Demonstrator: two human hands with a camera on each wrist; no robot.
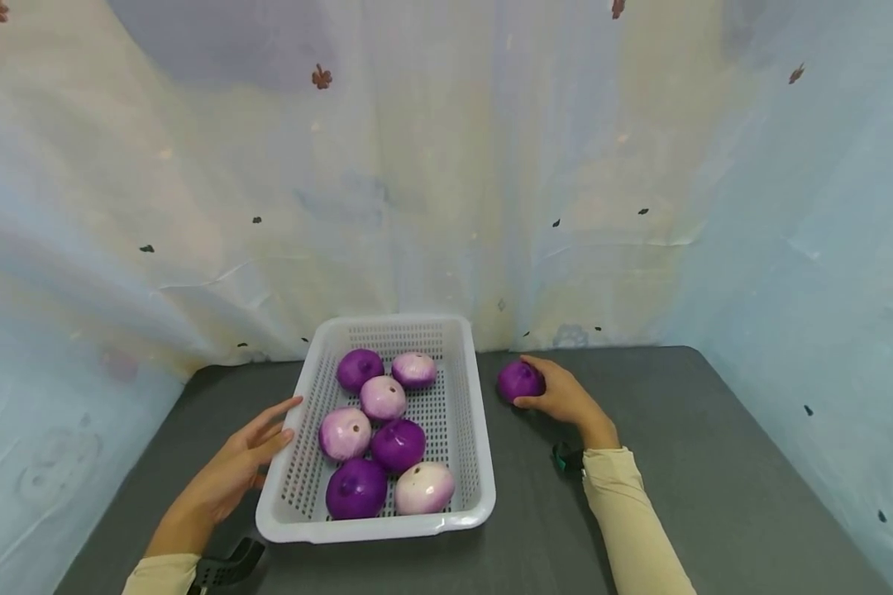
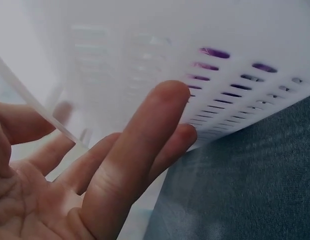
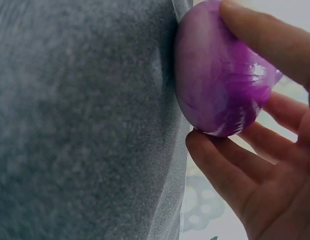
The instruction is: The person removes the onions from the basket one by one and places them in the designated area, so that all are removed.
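My right hand (image 1: 564,397) holds a purple onion (image 1: 520,380) on the table, right of the basket. In the right wrist view, the thumb lies on one side of this onion (image 3: 220,75) and the fingertips on the other. A white perforated plastic basket (image 1: 482,463) contains several onions, some deep purple like this one (image 1: 356,489), others pale pink-white like this one (image 1: 424,487). At the basket's left rim is my left hand (image 1: 226,471), its fingers extended and touching the edge. The left wrist view shows fingers (image 2: 140,145) beside the slotted outer wall.
A dark grey table (image 1: 685,487) carries the basket, with its surface extending to both sides. Behind and around it hangs a pale patterned curtain (image 1: 432,165), which meets the table's back edge. A dark band (image 1: 226,566) sits on the left wrist.
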